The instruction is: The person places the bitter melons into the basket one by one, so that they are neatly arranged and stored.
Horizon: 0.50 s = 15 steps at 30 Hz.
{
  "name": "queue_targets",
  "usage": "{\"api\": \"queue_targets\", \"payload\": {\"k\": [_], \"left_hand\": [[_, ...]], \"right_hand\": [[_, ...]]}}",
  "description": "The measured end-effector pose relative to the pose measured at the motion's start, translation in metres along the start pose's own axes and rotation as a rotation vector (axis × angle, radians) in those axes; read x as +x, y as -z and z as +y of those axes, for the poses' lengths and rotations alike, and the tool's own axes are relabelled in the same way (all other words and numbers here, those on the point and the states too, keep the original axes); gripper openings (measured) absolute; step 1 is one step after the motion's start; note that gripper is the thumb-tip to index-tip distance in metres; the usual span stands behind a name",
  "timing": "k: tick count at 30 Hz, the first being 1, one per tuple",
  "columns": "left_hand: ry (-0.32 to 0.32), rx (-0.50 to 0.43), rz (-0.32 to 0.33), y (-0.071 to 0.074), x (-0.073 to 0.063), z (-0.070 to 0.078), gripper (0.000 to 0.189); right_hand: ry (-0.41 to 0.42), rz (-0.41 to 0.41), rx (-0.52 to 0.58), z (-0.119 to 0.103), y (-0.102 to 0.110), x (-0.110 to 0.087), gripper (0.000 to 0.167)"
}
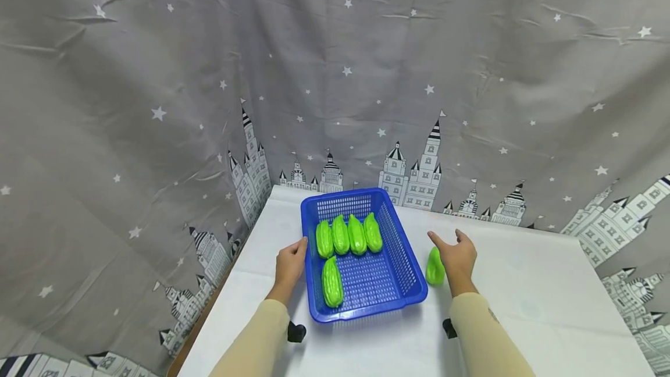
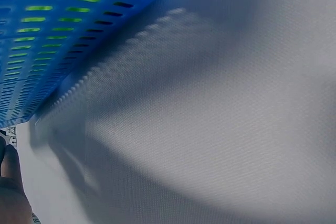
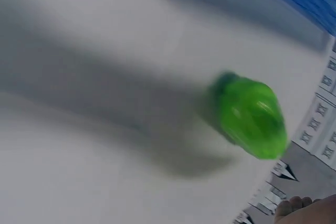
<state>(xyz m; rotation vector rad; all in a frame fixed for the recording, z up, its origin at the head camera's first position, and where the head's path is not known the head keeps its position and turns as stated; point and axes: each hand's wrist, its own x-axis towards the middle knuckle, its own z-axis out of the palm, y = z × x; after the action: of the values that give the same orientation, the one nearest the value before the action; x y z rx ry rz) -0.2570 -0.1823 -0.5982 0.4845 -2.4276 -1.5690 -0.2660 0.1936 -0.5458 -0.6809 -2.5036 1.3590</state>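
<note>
A blue plastic basket (image 1: pixel 366 278) holds several light green, ridged bitter melons (image 1: pixel 332 283); one lies apart from a row of the others. The left hand (image 1: pixel 289 263) is at the basket's left rim, thumb and fingers gripping the edge. In the left wrist view, part of that hand (image 2: pixel 13 195) shows beside the slotted basket wall (image 2: pixel 58 35). To the right of the basket, a smooth green pepper (image 3: pixel 253 116) lies on the white table. Over and beside it hovers the right hand (image 1: pixel 459 258), thumb and index finger spread, holding nothing.
White cloth covers the table (image 1: pixel 523 290). Behind it hangs a grey curtain (image 1: pixel 366 74) printed with stars and castles. Dark wrist cameras (image 1: pixel 296 332) sit under both sleeves.
</note>
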Motion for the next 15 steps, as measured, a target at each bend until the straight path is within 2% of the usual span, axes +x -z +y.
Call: {"api": "queue_targets", "payload": {"k": [7,15], "left_hand": [[0.001,-0.005,-0.003,0.002,-0.002,0.002,0.046],[-0.001,0.002,0.008,0.002,-0.001,0.002,0.046]], "right_hand": [[-0.106,-0.051,-0.004,0.033,-0.018,-0.020,0.089],[-0.143,-0.074,0.011,0.045,-0.027,-0.027,0.088]]}}
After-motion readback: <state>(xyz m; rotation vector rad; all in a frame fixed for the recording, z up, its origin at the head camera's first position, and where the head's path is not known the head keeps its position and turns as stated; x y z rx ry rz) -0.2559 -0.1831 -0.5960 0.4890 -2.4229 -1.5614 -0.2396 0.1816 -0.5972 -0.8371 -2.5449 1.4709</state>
